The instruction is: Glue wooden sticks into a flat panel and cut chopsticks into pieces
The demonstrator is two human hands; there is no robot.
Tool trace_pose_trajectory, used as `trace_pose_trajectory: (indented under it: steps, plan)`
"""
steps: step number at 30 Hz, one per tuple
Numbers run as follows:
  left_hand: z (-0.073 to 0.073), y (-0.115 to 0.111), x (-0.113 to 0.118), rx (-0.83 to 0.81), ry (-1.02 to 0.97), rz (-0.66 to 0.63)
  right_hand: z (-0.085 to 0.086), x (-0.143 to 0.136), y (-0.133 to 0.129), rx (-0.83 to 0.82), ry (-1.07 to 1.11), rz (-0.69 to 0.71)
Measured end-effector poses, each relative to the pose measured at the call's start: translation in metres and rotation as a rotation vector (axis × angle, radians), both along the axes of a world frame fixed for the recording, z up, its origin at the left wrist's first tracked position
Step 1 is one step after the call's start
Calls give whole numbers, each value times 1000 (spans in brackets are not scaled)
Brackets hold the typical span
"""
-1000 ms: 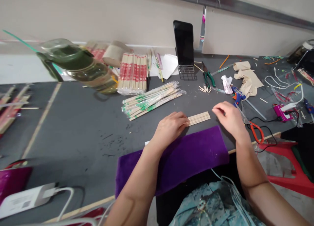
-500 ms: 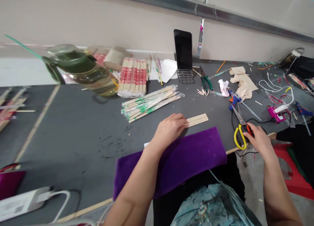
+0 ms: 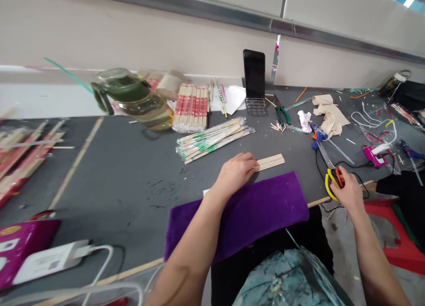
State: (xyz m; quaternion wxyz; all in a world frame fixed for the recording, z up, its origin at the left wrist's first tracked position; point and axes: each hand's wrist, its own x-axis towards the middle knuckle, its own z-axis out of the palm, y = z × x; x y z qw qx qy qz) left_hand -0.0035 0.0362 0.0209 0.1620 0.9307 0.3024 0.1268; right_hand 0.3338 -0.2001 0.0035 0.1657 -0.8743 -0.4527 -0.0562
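While one jug stands beyond and left of our left hand, that hand still holds, fingers drawn together, the near end of one row of thin sticks; one purple cloth lies under its forearm. We cannot count the sticks exactly. Farther right, our right hand curls round the two handles of one pair of scissors, whose blades, spread apart before, have closed together.
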Motion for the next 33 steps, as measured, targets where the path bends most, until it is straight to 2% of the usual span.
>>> trace_pose_trajectory:
  steps: [7, 10, 13, 15, 17, 20, 22, 25, 29, 33]
  plan:
    - [-1, 1, 1, -6, 2, 7, -6, 17, -9, 305, 270, 85]
    - [-1, 1, 0, -4, 17, 3, 5, 21, -11, 390, 317, 97]
    - [0, 1, 1, -6, 17, 2, 23, 13, 5, 467, 340, 163]
    - [-1, 1, 1, -11, 13, 12, 30, 0, 32, 489, 353, 213]
    - [-1, 1, 1, -17, 12, 19, 31, -17, 71, 489, 368, 249]
    - [-2, 1, 1, -17, 13, 15, 22, -40, 145, 488, 358, 260]
    - [-2, 0, 1, -13, 21, 13, 15, -52, 192, 432, 327, 272]
    - [-1, 0, 1, -2, 40, 12, 9, -63, 249, 355, 289, 238]
    - [0, -2, 0, 7, 25, -3, 10, -70, 287, 262, 251, 220]
    - [2, -2, -1, 3, 19, -9, 20, -74, 289, 137, 166, 246]
